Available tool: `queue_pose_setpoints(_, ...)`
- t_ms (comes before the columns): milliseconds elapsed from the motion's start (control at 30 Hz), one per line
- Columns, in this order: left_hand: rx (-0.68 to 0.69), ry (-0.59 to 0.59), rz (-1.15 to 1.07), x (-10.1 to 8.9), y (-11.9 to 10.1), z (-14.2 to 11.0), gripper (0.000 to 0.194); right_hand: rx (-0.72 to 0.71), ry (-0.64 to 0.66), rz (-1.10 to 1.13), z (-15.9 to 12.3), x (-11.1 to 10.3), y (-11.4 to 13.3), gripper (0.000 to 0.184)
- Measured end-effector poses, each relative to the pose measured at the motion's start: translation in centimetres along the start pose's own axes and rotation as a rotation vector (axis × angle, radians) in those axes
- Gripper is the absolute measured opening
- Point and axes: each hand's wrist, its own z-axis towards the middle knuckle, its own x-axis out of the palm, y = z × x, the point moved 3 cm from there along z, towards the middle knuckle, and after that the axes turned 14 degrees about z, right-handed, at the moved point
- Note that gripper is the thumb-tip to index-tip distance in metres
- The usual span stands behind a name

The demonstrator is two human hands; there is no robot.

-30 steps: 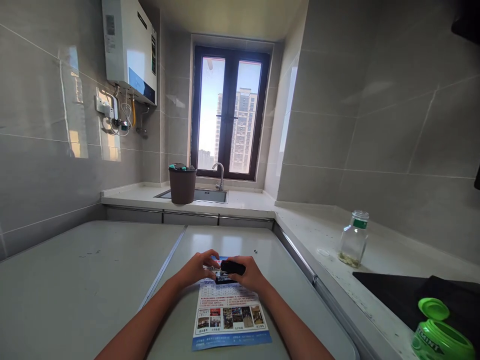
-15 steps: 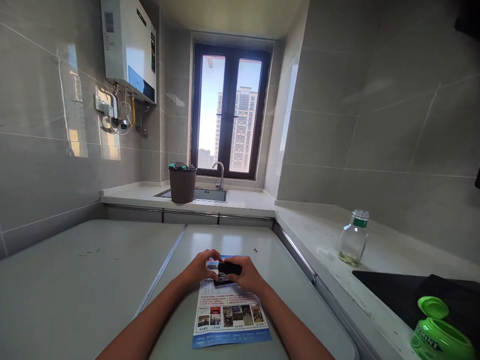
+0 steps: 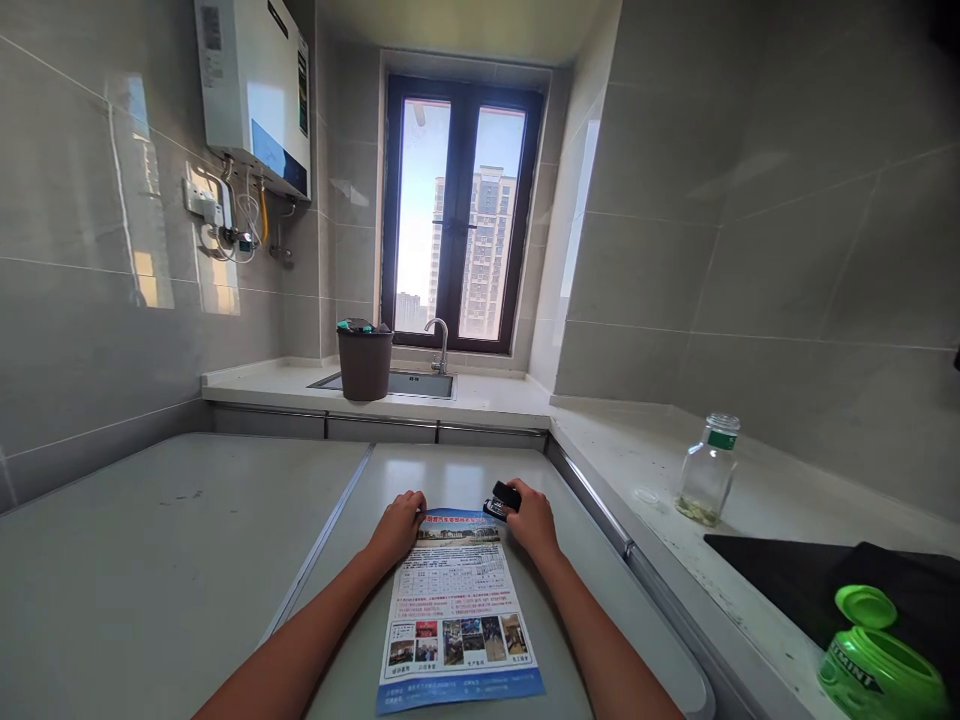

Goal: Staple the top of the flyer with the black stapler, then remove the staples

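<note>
A printed flyer (image 3: 459, 610) with blue edges, text and several small photos lies on the pale table (image 3: 600, 600). At its top left corner, my left hand (image 3: 399, 525) is closed, thumb and fingers pinching the paper's edge. My right hand (image 3: 534, 520) grips a small black stapler (image 3: 502, 500) by its back end. The stapler's front points left, at the flyer's top right corner; whether the paper lies between its jaws I cannot tell.
Along the right counter stand a glass jar (image 3: 707, 475) with a green label and an open green mint tub (image 3: 881, 665), beside a black panel (image 3: 787, 575). A brown bin (image 3: 365, 362) sits by the sink (image 3: 420, 385) at the back.
My hands have parted from the flyer's top middle. The right one carried the stapler to the top right corner; the left moved to the top left corner.
</note>
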Motion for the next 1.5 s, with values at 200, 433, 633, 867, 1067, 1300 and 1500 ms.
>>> queue_pose_setpoints(200,-0.102,-0.131,-0.278,-1.8,1.0,0.3,0.017,0.033,0.007,-0.04,0.3,-0.4,-1.1,0.038)
queue_pose_setpoints(433,-0.219,-0.243,-0.478,-2.2,2.4,0.5,0.038,0.014,0.143,-0.005,0.2,0.3,-1.4,0.036)
queue_pose_setpoints(633,-0.289,-0.248,-0.458,-1.7,3.7,0.4,0.031,-0.091,0.345,0.06,-0.3,0.1,-0.1,0.025)
queue_pose_setpoints(867,-0.31,-0.226,-0.437,-1.7,3.8,0.4,0.027,-0.068,0.332,-0.096,-1.3,0.6,1.8,0.066)
queue_pose_setpoints(1067,-0.318,-0.201,-0.444,-1.6,3.3,0.1,0.028,-0.058,0.268,-0.2,-2.0,1.9,2.9,0.052)
queue_pose_setpoints(1300,-0.323,-0.194,-0.445,-1.4,3.4,0.1,0.028,-0.063,0.261,-0.251,-2.1,2.1,2.9,0.05)
queue_pose_setpoints(1500,-0.325,-0.191,-0.437,-1.1,3.5,0.3,0.026,-0.062,0.259,-0.269,-2.2,2.4,3.1,0.051)
